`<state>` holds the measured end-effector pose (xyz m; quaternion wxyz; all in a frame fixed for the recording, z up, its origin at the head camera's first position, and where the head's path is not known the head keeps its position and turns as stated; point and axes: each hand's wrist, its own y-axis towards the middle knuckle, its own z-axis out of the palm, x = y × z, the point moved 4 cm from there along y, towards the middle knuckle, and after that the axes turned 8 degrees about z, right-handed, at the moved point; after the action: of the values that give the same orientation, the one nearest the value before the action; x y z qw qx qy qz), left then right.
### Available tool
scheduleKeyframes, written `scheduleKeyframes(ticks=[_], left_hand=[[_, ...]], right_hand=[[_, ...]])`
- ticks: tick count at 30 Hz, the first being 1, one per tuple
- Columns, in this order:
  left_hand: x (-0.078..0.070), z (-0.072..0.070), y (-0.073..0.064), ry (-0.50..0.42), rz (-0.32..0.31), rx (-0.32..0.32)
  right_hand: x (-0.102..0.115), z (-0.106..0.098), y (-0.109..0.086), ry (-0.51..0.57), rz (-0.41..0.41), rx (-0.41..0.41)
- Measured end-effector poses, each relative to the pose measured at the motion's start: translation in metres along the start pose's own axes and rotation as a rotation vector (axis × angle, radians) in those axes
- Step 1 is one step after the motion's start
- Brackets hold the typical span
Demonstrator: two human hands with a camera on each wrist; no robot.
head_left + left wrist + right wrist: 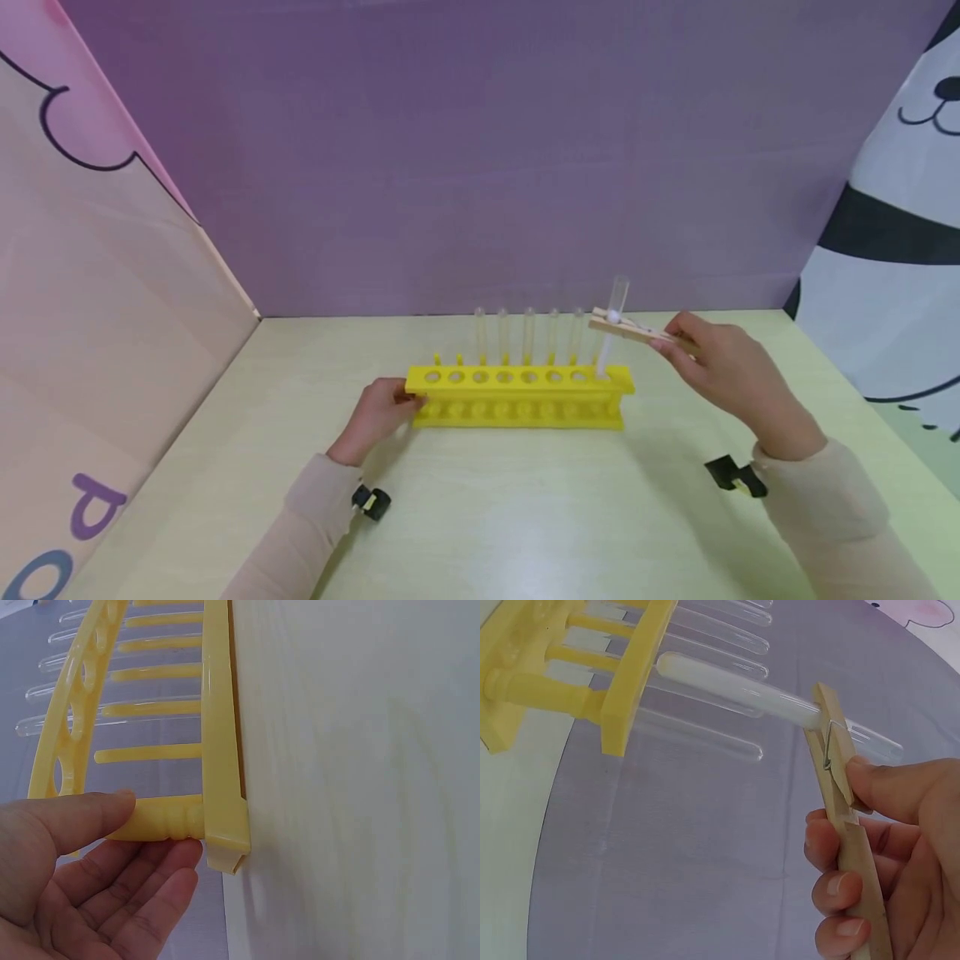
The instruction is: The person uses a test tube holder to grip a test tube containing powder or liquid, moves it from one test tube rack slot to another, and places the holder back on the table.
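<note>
Left hand (381, 408): pinched an end post (161, 819) of the rack (517, 387), left of centre.
Right hand (731, 367): curled round the clamp (840, 761), right of centre.
Tube (739, 694): tilted in the clamp, between the hands, nearer the right, its bottom by the rack's right end.
Rack: stood mid-frame on the worktop (487, 500).

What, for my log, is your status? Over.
Left hand grips yellow rack. Right hand holds wooden clamp gripping test tube. Tube's lower end near rack top, contact unclear. No obstruction visible.
</note>
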<state>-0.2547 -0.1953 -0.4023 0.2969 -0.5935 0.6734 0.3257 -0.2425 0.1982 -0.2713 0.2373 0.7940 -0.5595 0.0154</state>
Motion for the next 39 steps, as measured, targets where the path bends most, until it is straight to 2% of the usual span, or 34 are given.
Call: scheduleKeyframes(ticks=[16,31,39], left_hand=[[0.001,0.002,0.001,-0.004,0.004,-0.004],[0.002,0.001,0.0,0.004,0.031,-0.004],[0.002,0.001,0.001,0.037,0.03,-0.001]], right_hand=[[0.005,0.008,0.001,0.021,-0.022,-0.03],[0.009,0.017,0.002,0.036,-0.003,0.014],[0.008,0.022,-0.001,0.063,-0.011,-0.007]])
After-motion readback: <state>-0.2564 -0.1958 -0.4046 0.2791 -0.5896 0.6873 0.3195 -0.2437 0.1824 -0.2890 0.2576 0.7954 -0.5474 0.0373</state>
